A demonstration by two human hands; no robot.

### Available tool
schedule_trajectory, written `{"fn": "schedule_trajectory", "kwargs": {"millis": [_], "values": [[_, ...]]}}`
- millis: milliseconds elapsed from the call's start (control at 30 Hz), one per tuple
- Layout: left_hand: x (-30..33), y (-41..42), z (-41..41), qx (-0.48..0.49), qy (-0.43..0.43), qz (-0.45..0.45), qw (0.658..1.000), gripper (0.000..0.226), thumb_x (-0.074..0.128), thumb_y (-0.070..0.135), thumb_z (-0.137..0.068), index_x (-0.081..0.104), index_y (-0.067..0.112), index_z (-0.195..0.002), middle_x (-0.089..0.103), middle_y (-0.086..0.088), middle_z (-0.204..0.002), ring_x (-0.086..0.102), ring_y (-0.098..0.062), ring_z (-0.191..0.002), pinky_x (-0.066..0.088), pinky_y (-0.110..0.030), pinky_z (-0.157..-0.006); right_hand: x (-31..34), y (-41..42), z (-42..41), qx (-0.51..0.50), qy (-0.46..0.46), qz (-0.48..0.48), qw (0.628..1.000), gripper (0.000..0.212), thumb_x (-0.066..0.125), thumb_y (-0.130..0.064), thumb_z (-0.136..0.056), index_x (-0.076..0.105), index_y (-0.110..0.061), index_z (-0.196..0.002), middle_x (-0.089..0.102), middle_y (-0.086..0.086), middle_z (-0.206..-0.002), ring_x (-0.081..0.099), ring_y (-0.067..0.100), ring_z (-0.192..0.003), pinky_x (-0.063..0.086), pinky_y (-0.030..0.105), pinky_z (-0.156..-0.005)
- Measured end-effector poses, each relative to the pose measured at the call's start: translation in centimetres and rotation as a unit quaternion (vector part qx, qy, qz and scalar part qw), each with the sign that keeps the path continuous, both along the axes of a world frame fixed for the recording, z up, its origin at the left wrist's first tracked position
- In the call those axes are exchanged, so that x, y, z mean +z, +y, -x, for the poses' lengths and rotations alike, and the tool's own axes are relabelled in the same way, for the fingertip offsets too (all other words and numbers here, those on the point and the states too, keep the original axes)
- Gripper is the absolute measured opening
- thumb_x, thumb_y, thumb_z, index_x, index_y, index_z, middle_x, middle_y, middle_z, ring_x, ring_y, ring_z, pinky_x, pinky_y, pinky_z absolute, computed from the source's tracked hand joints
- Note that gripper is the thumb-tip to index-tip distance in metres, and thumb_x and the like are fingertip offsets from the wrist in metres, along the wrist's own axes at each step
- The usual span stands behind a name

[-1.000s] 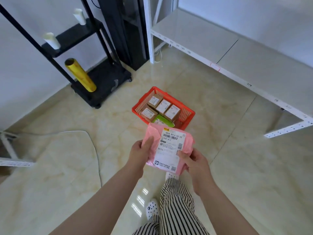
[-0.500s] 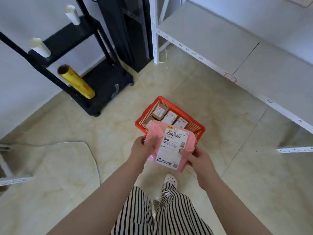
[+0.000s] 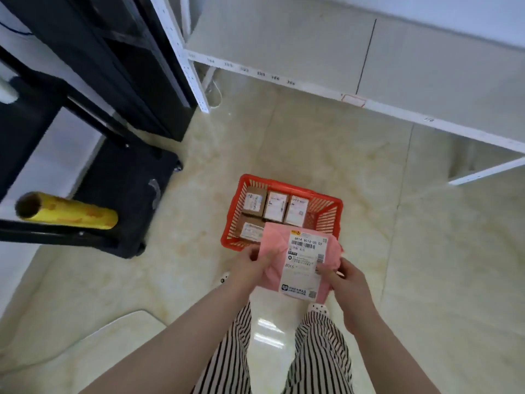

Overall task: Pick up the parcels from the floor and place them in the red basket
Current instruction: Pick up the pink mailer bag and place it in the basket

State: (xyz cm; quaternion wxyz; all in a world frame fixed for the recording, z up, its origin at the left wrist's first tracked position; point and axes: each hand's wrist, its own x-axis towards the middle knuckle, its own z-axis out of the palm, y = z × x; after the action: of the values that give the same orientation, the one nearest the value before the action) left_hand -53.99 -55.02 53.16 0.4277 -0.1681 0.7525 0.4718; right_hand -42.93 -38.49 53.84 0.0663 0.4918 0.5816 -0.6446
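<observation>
Soft pink plastic mailer bag with white label (image 3: pixel 298 261): carried nearer over red slatted plastic basket (image 3: pixel 326 214); left hand (image 3: pixel 250 268), right hand (image 3: pixel 345 277) pinching side edges; probably light, crumply.

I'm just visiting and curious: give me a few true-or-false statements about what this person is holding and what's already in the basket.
1. Both hands hold the pink parcel: the left hand and the right hand. True.
2. The red basket is empty. False: several brown boxes lie in it.
3. The pink parcel carries a white label with a barcode. True.
4. The basket stands on the white shelf. False: it stands on the floor.
</observation>
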Motion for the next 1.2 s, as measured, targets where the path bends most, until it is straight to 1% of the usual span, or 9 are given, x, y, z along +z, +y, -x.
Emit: {"fn": "schedule_trajectory", "kwargs": {"millis": [133, 267, 333, 500, 600, 833, 933, 1033, 1200], "values": [[-2.8, -1.1, 1.4, -0.06, -0.026, 0.023, 0.998, 0.041, 0.063, 0.042, -0.088, 0.062, 0.018, -0.121, 0.069, -0.002, -0.115, 0.065, -0.02, -0.1, 0.054, -0.039, -0.09, -2.6, -3.3, -0.4, -0.076, -0.017, 0.002, 0.997, 0.02, 0.068, -0.009, -0.088, 0.069, -0.011, -0.107, 0.074, 0.004, -0.101, 0.071, 0.021, -0.088, 0.056, 0.023, -0.061], [-6.8, -1.1, 1.7, -0.108, -0.033, 0.035, 0.993, 0.043, 0.063, 0.042, -0.088, 0.062, 0.015, -0.122, 0.068, -0.003, -0.116, 0.064, -0.019, -0.098, 0.053, -0.035, -0.088, -6.3, -4.4, -0.9, -0.109, -0.022, -0.024, 0.993, 0.016, 0.066, -0.012, -0.09, 0.069, -0.011, -0.106, 0.073, 0.003, -0.098, 0.071, 0.014, -0.084, 0.053, 0.017, -0.055], [-9.2, -0.5, 1.6, -0.129, -0.028, 0.035, 0.991, 0.043, 0.062, 0.042, -0.089, 0.062, 0.013, -0.121, 0.069, -0.003, -0.116, 0.065, -0.019, -0.098, 0.054, -0.038, -0.09, -9.1, -4.2, -1.0, -0.12, -0.02, -0.041, 0.992, 0.015, 0.065, -0.013, -0.091, 0.069, -0.012, -0.105, 0.073, 0.002, -0.097, 0.071, 0.015, -0.084, 0.055, 0.019, -0.055], [-18.4, 1.8, 2.8, -0.202, 0.026, 0.035, 0.978, 0.038, 0.06, 0.032, -0.092, 0.058, 0.01, -0.123, 0.065, -0.004, -0.122, 0.064, -0.026, -0.109, 0.053, -0.031, -0.08, -20.0, -2.4, 0.2, -0.116, -0.013, -0.084, 0.99, 0.014, 0.068, -0.016, -0.088, 0.07, -0.018, -0.102, 0.075, 0.004, -0.099, 0.072, 0.022, -0.088, 0.06, 0.046, -0.077], [-25.4, 2.9, 4.0, -0.251, 0.079, 0.048, 0.964, 0.032, 0.063, 0.031, -0.091, 0.065, 0.009, -0.115, 0.07, -0.006, -0.114, 0.067, -0.026, -0.102, 0.055, -0.041, -0.087, -27.6, -1.1, 1.1, -0.11, 0.0, -0.102, 0.989, 0.014, 0.069, -0.017, -0.086, 0.07, -0.016, -0.1, 0.073, -0.001, -0.094, 0.072, 0.024, -0.087, 0.059, 0.051, -0.078], [-39.8, 5.0, 6.9, -0.303, 0.135, 0.061, 0.942, 0.014, 0.069, 0.02, -0.086, 0.067, 0.008, -0.093, 0.071, -0.009, -0.093, 0.069, -0.027, -0.088, 0.058, -0.049, -0.082, -41.5, 2.7, 2.6, -0.074, 0.013, -0.077, 0.994, 0.022, 0.065, -0.009, -0.091, 0.067, -0.008, -0.113, 0.073, 0.009, -0.106, 0.071, 0.02, -0.086, 0.058, 0.03, -0.064], [-43.7, 5.0, 6.8, -0.361, 0.174, 0.092, 0.912, 0.022, 0.071, 0.028, -0.085, 0.068, 0.013, -0.102, 0.071, -0.004, -0.097, 0.069, -0.022, -0.087, 0.059, -0.042, -0.079, -44.7, 4.3, 2.9, -0.003, -0.017, -0.069, 0.997, 0.03, 0.068, -0.01, -0.089, 0.064, -0.003, -0.118, 0.071, 0.01, -0.102, 0.069, 0.019, -0.081, 0.056, 0.025, -0.058], [-45.2, 4.7, 6.6, -0.415, 0.252, 0.136, 0.863, 0.03, 0.072, 0.037, -0.082, 0.07, 0.017, -0.104, 0.071, 0.0, -0.102, 0.066, -0.019, -0.094, 0.055, -0.036, -0.081, -46.3, 5.6, 3.6, 0.072, -0.057, -0.084, 0.992, 0.038, 0.072, -0.016, -0.086, 0.063, -0.004, -0.121, 0.072, 0.012, -0.108, 0.07, 0.026, -0.094, 0.058, 0.04, -0.082], [-45.5, 4.2, 6.3, -0.443, 0.473, 0.246, 0.721, 0.06, 0.076, 0.046, -0.075, 0.05, 0.016, -0.12, 0.05, -0.006, -0.123, 0.051, -0.025, -0.112, 0.045, -0.035, -0.087, -46.9, 5.6, 4.4, 0.108, -0.072, -0.078, 0.988, 0.044, 0.072, -0.013, -0.086, 0.059, -0.003, -0.127, 0.069, 0.015, -0.119, 0.068, 0.03, -0.103, 0.056, 0.045, -0.091]]}}
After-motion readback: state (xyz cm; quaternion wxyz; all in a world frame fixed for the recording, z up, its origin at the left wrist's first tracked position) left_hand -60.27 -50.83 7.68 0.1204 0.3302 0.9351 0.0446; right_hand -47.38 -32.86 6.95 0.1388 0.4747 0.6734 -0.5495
